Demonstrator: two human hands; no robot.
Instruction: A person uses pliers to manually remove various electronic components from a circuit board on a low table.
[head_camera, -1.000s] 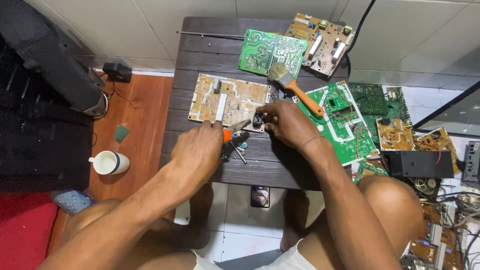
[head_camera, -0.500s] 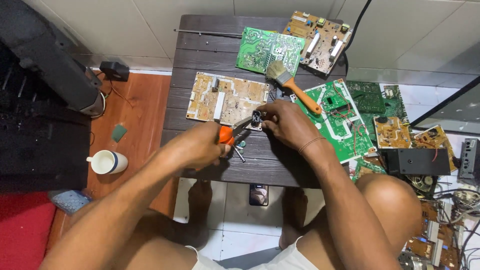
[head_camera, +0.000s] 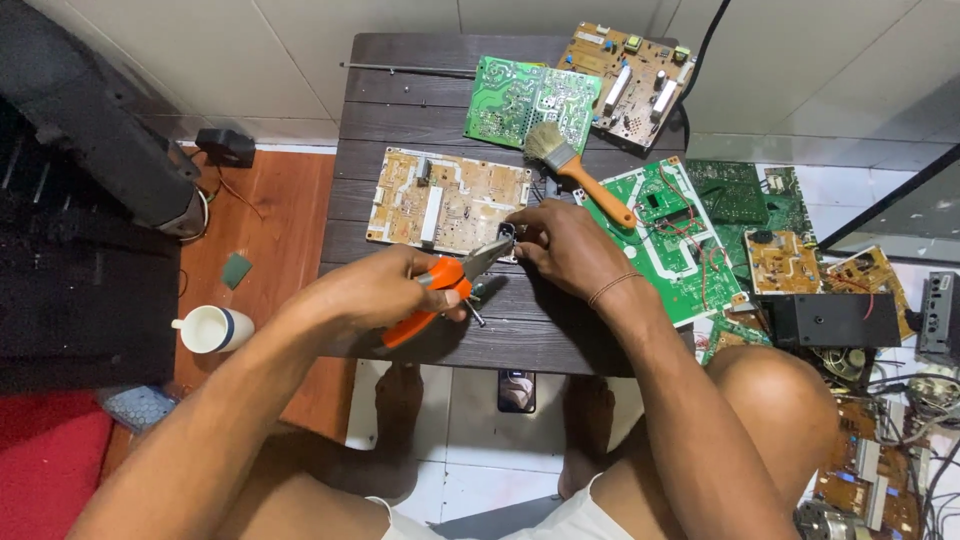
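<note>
My left hand (head_camera: 380, 290) grips orange-handled pliers (head_camera: 440, 290), whose metal jaws point right toward the near right corner of a beige circuit board (head_camera: 445, 200) on the dark wooden table (head_camera: 420, 120). My right hand (head_camera: 565, 248) rests at that same corner, fingers pinched on a small dark part just beside the plier tips. What the fingers pinch is mostly hidden. A small metal tool lies on the table just under the pliers.
A paintbrush with an orange handle (head_camera: 580, 175) lies beside a green board (head_camera: 530, 100) and a brown board (head_camera: 625, 70). More green and brown boards (head_camera: 670, 230) spread to the right. A white mug (head_camera: 212, 328) stands on the floor at left, a phone (head_camera: 516, 390) under the table.
My left hand has picked the orange pliers up off the table and brought their jaws to the board corner. My right hand has stayed at that corner.
</note>
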